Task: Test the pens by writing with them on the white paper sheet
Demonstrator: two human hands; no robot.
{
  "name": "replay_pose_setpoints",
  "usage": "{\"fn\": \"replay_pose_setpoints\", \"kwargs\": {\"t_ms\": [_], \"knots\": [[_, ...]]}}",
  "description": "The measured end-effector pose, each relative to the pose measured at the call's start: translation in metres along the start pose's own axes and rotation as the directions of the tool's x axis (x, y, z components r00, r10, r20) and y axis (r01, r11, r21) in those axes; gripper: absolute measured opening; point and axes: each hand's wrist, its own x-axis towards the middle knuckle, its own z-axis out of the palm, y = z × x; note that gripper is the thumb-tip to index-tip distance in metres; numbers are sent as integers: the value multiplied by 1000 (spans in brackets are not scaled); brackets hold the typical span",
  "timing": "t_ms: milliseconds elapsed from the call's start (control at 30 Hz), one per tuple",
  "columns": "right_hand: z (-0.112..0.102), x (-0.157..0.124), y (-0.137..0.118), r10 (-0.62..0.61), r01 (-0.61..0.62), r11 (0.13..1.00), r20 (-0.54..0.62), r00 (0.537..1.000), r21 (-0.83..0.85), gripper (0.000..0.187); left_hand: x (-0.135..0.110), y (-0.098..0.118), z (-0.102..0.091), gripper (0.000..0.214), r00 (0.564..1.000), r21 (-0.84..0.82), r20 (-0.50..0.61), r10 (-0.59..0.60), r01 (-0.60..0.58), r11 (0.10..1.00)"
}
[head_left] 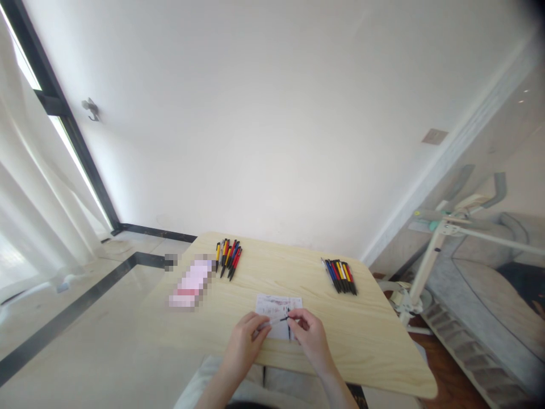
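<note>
Above a sheet of paper with dark scribbles, both my hands hold one thin pen lying sideways between them. My left hand pinches its pale, whitish end. My right hand has thumb and finger closed at the dark end. Whether the pen's parts are joined or separate there is too small to make out. A slim black piece lies upright on the paper, below the right fingers and partly covered by them.
On the light wooden table, several coloured pens lie at the back left. Another row of pens lies at the right. A blurred pink object is at the left edge. Exercise equipment stands beyond the table's right side.
</note>
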Motion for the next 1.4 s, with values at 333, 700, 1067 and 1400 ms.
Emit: {"fn": "replay_pose_setpoints", "kwargs": {"t_ms": [333, 700, 1067, 1400], "knots": [[-1, -1, -4, 17, -17, 1000, -4, 1000, 1, 24, 0, -2, 1, 17, 1000, -2, -14, 14, -14, 1000], [-2, 0, -2, 19, -19, 1000, 3, 1000, 6, 26, 1, 0, 0, 18, 999, -3, -30, 33, -33, 999], [-2, -2, -6, 26, -26, 999, -8, 1000, 31, 28, -1, 0, 0, 18, 999, -21, -33, 17, -17, 1000], [-2, -2, -9, 28, -28, 999, -6, 1000, 30, 26, 0, 1, -1, 17, 999, -18, -29, 17, -18, 1000]]}}
